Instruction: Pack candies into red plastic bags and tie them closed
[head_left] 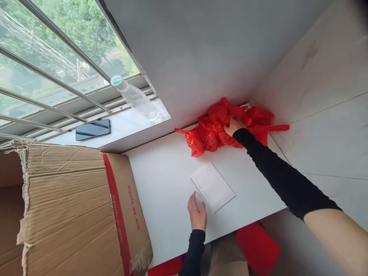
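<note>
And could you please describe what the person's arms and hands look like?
The left hand and right hand are bare. A snug black left sleeve and matching right sleeve begin at the wrists; the right one ends partway up.

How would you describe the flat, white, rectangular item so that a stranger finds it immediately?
Start at the white rectangular tabletop beside the brown cardboard box. Between the crumpled red plastic bags and the left hand lies the flat white rectangular item. Small dark print along one edge sets it apart from the tabletop and bags.
</note>
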`<state>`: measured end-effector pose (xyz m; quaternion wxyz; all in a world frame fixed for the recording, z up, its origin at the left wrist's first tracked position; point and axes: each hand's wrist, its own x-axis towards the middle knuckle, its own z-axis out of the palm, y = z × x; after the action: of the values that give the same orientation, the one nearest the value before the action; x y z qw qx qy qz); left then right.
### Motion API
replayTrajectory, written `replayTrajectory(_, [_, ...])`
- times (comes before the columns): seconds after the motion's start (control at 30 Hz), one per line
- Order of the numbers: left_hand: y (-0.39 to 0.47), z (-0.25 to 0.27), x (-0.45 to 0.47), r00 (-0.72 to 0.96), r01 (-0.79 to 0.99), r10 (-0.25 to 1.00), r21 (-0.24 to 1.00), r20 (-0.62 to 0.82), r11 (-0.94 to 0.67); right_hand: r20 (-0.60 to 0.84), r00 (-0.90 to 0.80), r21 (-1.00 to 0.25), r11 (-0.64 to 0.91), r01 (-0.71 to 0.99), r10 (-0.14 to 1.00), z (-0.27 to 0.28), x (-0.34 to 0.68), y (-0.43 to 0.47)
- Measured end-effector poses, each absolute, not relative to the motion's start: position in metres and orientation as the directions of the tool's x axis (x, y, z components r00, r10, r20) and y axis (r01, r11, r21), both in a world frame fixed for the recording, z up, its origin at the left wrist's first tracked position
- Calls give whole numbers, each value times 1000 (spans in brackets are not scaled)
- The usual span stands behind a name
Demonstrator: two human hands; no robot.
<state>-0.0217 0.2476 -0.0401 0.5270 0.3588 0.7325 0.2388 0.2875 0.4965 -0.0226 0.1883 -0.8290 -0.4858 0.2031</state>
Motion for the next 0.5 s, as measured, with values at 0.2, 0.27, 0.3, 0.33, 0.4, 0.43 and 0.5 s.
replayTrajectory(0.2, [236, -80, 0, -156, 458, 858, 734, -490, 502, -14, 364, -570, -306, 763, 931, -11, 289, 429])
replayTrajectory(0.27, [232, -84, 1, -153, 447, 858, 740, -490, 502, 59, 355, -609, -248, 753, 933, -12, 271, 388])
replayTrajectory(0.3, [228, -83, -2, -158, 428, 855, 746, -495, 510, 65, 343, -623, -230, 747, 937, -16, 257, 366])
replayTrajectory(0.33, [222, -81, -7, -172, 401, 847, 750, -502, 526, 28, 295, -648, -207, 733, 955, -22, 239, 345])
replayTrajectory(0.4, [203, -73, -25, -243, 321, 808, 742, -537, 589, -63, 170, -659, -169, 733, 983, -39, 199, 303])
replayTrajectory(0.43, [190, -67, -38, -301, 266, 767, 723, -567, 638, -108, 114, -661, -157, 734, 988, -48, 178, 285])
replayTrajectory(0.5, [156, -49, -73, -444, 125, 628, 650, -639, 750, -192, 7, -671, -137, 729, 981, -64, 143, 253])
